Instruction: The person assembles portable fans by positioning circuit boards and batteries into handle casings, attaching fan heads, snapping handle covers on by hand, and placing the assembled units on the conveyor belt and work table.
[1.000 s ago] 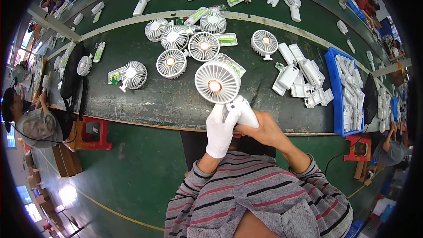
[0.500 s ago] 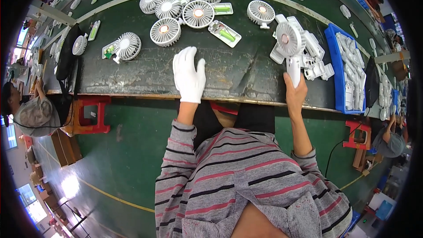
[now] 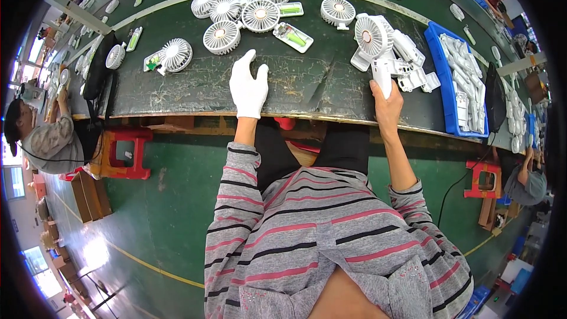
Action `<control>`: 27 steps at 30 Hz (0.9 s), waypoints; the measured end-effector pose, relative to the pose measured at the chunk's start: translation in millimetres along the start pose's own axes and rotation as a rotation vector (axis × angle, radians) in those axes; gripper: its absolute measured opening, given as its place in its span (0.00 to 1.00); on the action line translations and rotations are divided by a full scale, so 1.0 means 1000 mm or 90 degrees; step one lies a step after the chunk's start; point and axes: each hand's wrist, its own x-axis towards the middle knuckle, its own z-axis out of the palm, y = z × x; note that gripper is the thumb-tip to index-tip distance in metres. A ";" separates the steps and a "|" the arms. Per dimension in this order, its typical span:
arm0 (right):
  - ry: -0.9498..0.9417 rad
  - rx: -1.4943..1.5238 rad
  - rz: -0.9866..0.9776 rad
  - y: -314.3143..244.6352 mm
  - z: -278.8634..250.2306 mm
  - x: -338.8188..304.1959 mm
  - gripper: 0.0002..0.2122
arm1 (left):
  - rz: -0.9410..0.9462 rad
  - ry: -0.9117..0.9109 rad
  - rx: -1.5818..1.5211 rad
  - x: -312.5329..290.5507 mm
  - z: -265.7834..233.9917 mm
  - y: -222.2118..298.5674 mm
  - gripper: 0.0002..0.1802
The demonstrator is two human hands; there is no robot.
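My right grip grasps a white fan by its handle; leftward, my gloved left grip is released.

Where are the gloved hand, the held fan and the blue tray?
Gloved left hand [image 3: 248, 90]: head view, on the back of the hand.
Held fan [image 3: 374, 39]: head view, on the round grille.
Blue tray [image 3: 442, 77]: head view, on its left wall.

Grey top striped pink and black, white glove, black trousers
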 end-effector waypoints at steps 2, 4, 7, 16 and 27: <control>0.002 -0.003 -0.007 0.001 0.000 0.001 0.15 | 0.003 -0.002 0.000 0.001 0.001 0.002 0.22; 0.007 0.006 -0.027 0.002 0.001 0.001 0.13 | 0.003 -0.002 0.001 0.001 0.002 0.003 0.22; -0.022 0.013 0.006 -0.001 -0.002 0.003 0.16 | -0.009 -0.004 -0.012 0.002 0.003 0.003 0.22; -0.026 0.008 -0.040 0.001 0.000 0.001 0.13 | -0.027 -0.004 -0.020 0.000 0.001 0.003 0.23; -0.024 0.010 -0.043 -0.006 0.002 0.002 0.14 | -0.038 0.001 -0.039 0.004 0.000 0.003 0.21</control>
